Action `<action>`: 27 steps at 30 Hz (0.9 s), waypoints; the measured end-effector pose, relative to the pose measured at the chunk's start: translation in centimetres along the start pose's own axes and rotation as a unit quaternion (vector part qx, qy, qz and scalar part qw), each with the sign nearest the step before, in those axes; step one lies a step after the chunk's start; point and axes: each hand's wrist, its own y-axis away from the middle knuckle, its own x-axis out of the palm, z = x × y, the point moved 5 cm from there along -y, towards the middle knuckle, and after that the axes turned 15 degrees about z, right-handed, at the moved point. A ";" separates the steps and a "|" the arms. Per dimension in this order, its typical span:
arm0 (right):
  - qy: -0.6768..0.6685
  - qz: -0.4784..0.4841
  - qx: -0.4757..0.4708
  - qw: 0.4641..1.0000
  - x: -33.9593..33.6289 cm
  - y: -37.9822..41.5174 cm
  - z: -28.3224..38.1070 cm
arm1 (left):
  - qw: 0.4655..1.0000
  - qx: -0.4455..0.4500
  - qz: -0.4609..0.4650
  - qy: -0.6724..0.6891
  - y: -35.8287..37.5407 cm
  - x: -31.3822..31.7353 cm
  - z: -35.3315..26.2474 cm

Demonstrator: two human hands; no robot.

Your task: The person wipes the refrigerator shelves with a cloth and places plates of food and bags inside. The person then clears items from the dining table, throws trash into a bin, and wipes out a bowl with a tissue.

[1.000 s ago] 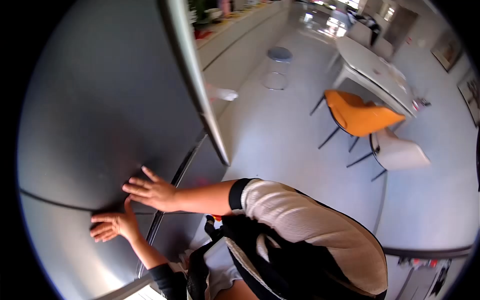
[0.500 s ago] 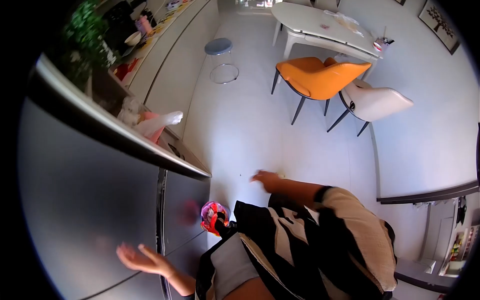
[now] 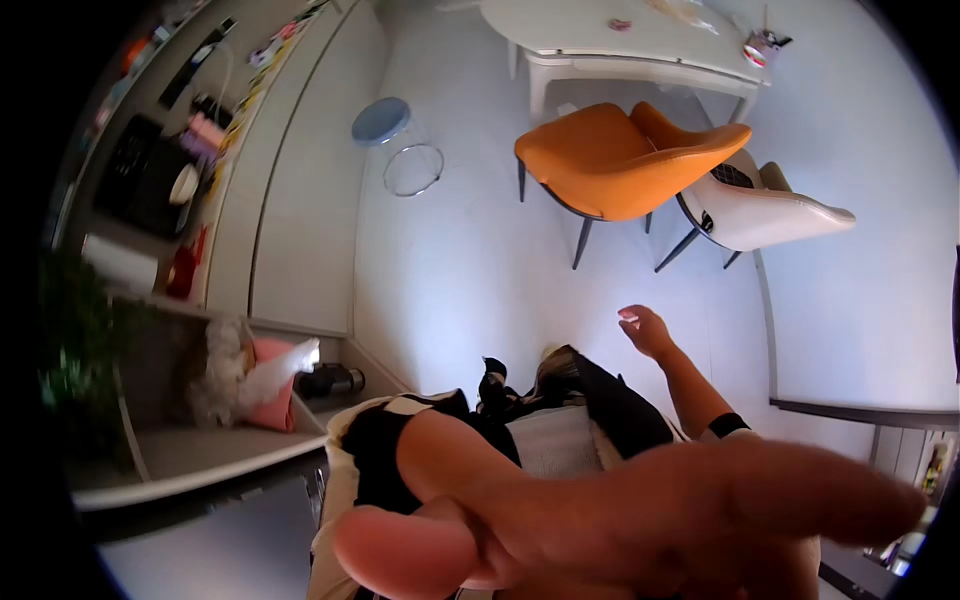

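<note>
My left hand (image 3: 640,515) looms large and slightly blurred close to the camera, reaching across my body toward the right. Its fingers are stretched out, the thumb stands apart, and no object shows in it. Farther off, beside my body on the right, is my right hand (image 3: 647,332) above the pale floor (image 3: 480,290). Its fingers are curled toward the thumb, with a small whitish spot at the fingertips, too small to name. Neither hand touches any furniture.
An orange chair (image 3: 610,170) and a white chair (image 3: 770,215) stand by a white table (image 3: 600,35). A round blue-topped stool (image 3: 381,121) stands near the counter cabinets (image 3: 310,190). At left, an open shelf (image 3: 170,430) holds a pink item with plastic wrapping (image 3: 270,385).
My left hand has swung from beside the dark cabinet at lower left to just before the camera. The right hand has moved right and slightly up. My view has turned leftward.
</note>
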 end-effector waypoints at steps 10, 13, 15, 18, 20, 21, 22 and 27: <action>-0.026 -0.274 0.054 0.960 -15.7 -2.0 -2.2 | 0.980 -0.034 0.076 0.179 -3.7 -13.9 -1.9; 0.009 -0.383 0.086 0.920 -22.4 -0.7 -3.7 | 0.973 -0.044 0.097 0.206 -4.5 -17.5 -2.1; -0.006 -0.422 0.120 0.898 -25.3 0.9 -4.3 | 0.971 -0.044 0.101 0.212 -5.0 -18.8 -2.1; 0.069 -0.448 0.110 0.885 -32.7 -0.5 -1.5 | 0.974 -0.046 0.092 0.201 -6.3 -22.0 -2.4; 0.069 -0.439 0.117 0.888 -36.2 -0.6 0.1 | 0.980 -0.064 0.080 0.173 -6.8 -24.1 -2.8; 0.075 -0.438 0.125 0.887 -36.9 0.0 0.2 | 0.981 -0.082 0.069 0.159 -6.5 -25.0 -3.1; 0.110 -0.371 0.111 0.915 -39.8 -3.5 -0.3 | 0.991 -0.107 0.020 0.078 -6.1 -27.0 -3.1; 0.236 0.001 0.113 0.965 -45.5 -23.0 -15.8 | 0.531 -0.436 -0.445 -0.574 11.1 -38.4 -0.9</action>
